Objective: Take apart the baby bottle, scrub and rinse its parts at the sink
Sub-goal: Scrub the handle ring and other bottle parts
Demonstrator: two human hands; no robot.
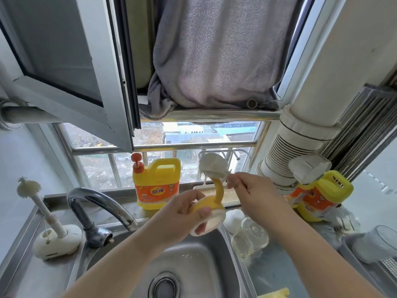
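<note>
Over the steel sink [234, 250], my left hand [184, 214] grips the bottle's yellow-and-white collar ring [212, 214], whose yellow curved handle [219, 190] arches upward. My right hand [251, 186] pinches the handle of a white scrubbing brush [211, 165] whose head sits at the top of that yellow handle. The clear glass bottle body [249, 235] lies on the counter to the right of the basin, next to a white cap [234, 220].
The chrome faucet [101, 207] curves over the basin's left side. A bottle brush on a white stand [58, 239] sits at far left. Two yellow detergent jugs [156, 183] [320, 196] stand at the back. A clear cup [378, 239] rests at right.
</note>
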